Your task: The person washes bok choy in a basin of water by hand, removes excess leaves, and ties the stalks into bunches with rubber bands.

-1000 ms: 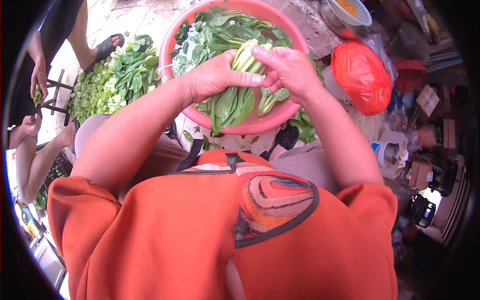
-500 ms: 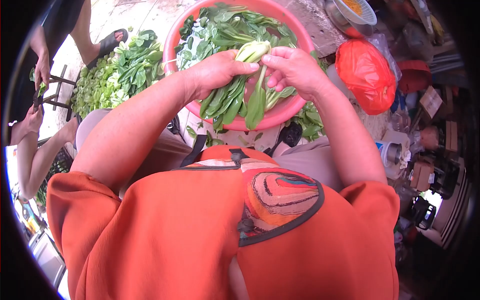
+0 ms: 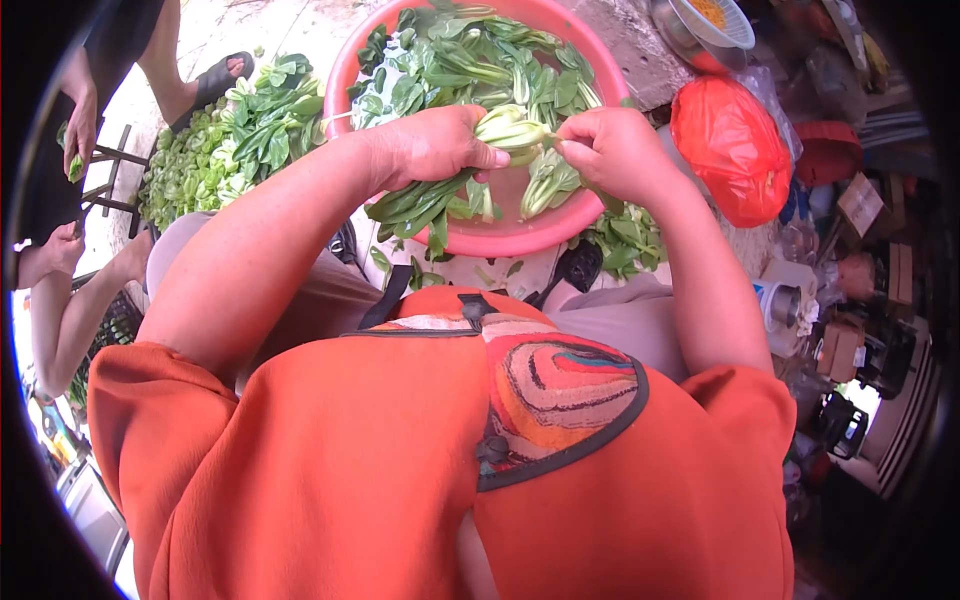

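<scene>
Over the basin, my left hand [image 3: 440, 150] is closed around a head of bok choy [image 3: 510, 130]. Its pale base points right and its dark leaves hang down to the left. My right hand [image 3: 615, 150] is closed in a pinch at the base end, on a thin pale leaf stalk [image 3: 550, 138]. A bit of green leaf shows under that hand, while its palm side is hidden. Below them, a pink plastic basin [image 3: 480, 243] holds water and more loose bok choy [image 3: 460, 65]. Another pale-stemmed head lies in the water between my hands.
Left of the basin, a pile of bok choy [image 3: 215, 150] lies on the floor. Torn leaves [image 3: 625, 240] lie to the right. A red plastic bag [image 3: 730, 150] and a strainer in a metal bowl [image 3: 705, 25] stand beyond. At far left another person's hand [image 3: 80, 130] holds greens.
My right hand has moved right and slightly down, drawing the leaf stalk away from the head. My left hand has tilted the bok choy, so its base now points right.
</scene>
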Demonstrator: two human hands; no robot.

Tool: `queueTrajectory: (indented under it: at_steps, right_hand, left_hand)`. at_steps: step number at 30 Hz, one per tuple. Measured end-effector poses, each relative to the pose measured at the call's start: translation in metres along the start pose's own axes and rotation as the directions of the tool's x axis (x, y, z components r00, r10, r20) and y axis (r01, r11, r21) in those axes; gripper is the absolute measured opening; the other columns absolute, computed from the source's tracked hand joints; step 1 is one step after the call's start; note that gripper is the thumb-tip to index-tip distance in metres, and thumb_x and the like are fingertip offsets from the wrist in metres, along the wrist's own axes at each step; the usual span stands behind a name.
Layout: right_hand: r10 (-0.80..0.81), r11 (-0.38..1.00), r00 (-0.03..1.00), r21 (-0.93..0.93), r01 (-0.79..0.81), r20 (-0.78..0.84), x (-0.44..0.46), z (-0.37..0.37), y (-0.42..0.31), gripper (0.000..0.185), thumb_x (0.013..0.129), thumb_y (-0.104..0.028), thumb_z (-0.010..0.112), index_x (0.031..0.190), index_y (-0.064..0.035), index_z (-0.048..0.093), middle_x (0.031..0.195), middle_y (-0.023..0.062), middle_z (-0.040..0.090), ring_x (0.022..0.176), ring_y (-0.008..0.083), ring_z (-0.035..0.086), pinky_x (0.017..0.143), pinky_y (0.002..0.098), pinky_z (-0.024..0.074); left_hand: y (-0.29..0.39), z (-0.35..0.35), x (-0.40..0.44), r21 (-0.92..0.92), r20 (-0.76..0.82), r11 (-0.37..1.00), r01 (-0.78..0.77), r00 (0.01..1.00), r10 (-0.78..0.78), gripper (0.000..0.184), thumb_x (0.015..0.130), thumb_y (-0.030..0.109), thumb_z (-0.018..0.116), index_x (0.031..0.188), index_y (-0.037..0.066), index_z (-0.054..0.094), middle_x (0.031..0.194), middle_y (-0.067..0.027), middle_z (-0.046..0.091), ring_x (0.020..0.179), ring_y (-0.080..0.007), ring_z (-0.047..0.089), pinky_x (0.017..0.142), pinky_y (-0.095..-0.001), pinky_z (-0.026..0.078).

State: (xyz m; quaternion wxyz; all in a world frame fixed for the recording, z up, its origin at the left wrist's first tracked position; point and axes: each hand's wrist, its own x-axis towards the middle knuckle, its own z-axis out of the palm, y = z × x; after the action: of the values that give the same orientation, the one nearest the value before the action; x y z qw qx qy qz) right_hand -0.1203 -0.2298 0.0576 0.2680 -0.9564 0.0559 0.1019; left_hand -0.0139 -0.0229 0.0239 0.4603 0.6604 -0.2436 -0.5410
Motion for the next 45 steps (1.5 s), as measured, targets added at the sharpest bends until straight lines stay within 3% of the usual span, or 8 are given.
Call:
queueTrajectory:
  at_steps: [2,4,8,10,13,24,29,45]
  right_hand:
    - [-0.123,0.974,0.991,-0.199,0.109,-0.06,-0.004,-0.006,0.004,0.013,0.077,-0.015,0.061,0.075,-0.0048,0.067,0.073,0.0151,0.066,0.072,0.0248,0.067,0.068,0.0408,0.0524]
    - [0.167,0.835,0.983,-0.542,-0.097,0.081,-0.009,-0.015,0.016,0.017,0.076,-0.013,0.057,0.084,-0.0083,0.071,0.083,0.0162,0.068,0.078,0.0316,0.066,0.073,0.0437,0.052]
    - [0.214,0.788,0.962,-0.612,-0.068,0.168,-0.02,-0.019,0.048,0.032,0.08,-0.024,0.063,0.108,-0.0096,0.068,0.088,0.0148,0.068,0.075,0.0267,0.066,0.07,0.0407,0.0532]
    - [0.21,0.949,0.977,0.231,-0.213,0.038,-0.017,-0.009,0.032,0.056,0.084,-0.039,0.065,0.13,-0.0078,0.054,0.092,0.0114,0.067,0.071,0.0178,0.064,0.06,0.0328,0.0529]
    - [0.141,0.763,0.984,0.622,-0.176,0.105,-0.013,-0.012,-0.019,0.066,0.087,-0.048,0.064,0.132,-0.0033,0.048,0.092,0.008,0.064,0.068,0.0105,0.06,0.052,0.0244,0.0485]
    - [0.127,0.78,0.991,0.621,-0.072,-0.045,0.011,0.007,-0.043,0.062,0.088,-0.044,0.064,0.127,0.0029,0.051,0.094,0.0094,0.066,0.064,0.0114,0.06,0.052,0.0236,0.0486]
    - [0.088,0.276,0.996,0.961,0.002,-0.028,0.02,-0.006,-0.041,0.036,0.09,-0.019,0.065,0.118,0.0014,0.054,0.086,0.0065,0.065,0.066,0.0085,0.063,0.056,0.0189,0.052]
    - [0.093,0.408,0.993,0.913,0.023,-0.066,0.029,-0.006,-0.042,0.041,0.083,-0.023,0.074,0.111,0.0025,0.057,0.075,0.0033,0.062,0.057,0.0061,0.056,0.049,0.0182,0.045]
  left_hand:
    - [-0.01,-0.002,0.006,0.04,0.027,0.998,-0.04,0.999,0.038,0.031,0.09,0.02,0.064,0.115,0.003,0.055,0.086,-0.0056,0.061,0.074,-0.0127,0.058,0.063,-0.0302,0.054]
    - [-0.005,-0.003,0.001,-0.194,0.057,0.981,0.032,0.998,-0.022,0.032,0.09,0.022,0.064,0.115,0.004,0.055,0.084,-0.0051,0.06,0.07,-0.0128,0.058,0.058,-0.0309,0.054]
    - [0.002,-0.011,-0.005,-0.372,0.11,0.925,0.076,0.993,-0.038,0.04,0.089,0.023,0.067,0.123,0.009,0.052,0.089,-0.0034,0.061,0.065,-0.0096,0.056,0.058,-0.0237,0.049]
    - [0.001,-0.007,-0.004,-0.397,0.123,0.915,0.069,0.992,-0.022,0.04,0.088,0.021,0.067,0.123,0.009,0.051,0.089,-0.0045,0.061,0.062,-0.0102,0.057,0.055,-0.023,0.05]
    - [0.009,0.005,-0.005,-0.447,0.166,0.894,-0.002,0.982,0.085,0.037,0.088,0.014,0.066,0.121,0.006,0.052,0.091,-0.0044,0.061,0.07,-0.0116,0.06,0.059,-0.0289,0.054]
    - [0.013,0.02,0.004,-0.203,-0.09,0.965,-0.167,0.984,0.152,0.031,0.077,0.006,0.073,0.103,0.002,0.056,0.083,-0.0056,0.062,0.064,-0.0109,0.06,0.058,-0.0271,0.054]
    - [0.021,-0.001,0.004,-0.51,-0.113,0.846,-0.157,0.987,0.116,0.02,0.078,0.005,0.063,0.098,0.001,0.059,0.078,-0.0093,0.063,0.06,-0.0148,0.061,0.056,-0.0301,0.054]
    - [0.026,-0.004,0.002,-0.704,0.1,0.704,-0.097,0.967,0.233,0.024,0.083,0.015,0.069,0.1,0.001,0.062,0.089,-0.0086,0.066,0.075,-0.0204,0.068,0.068,-0.0348,0.059]
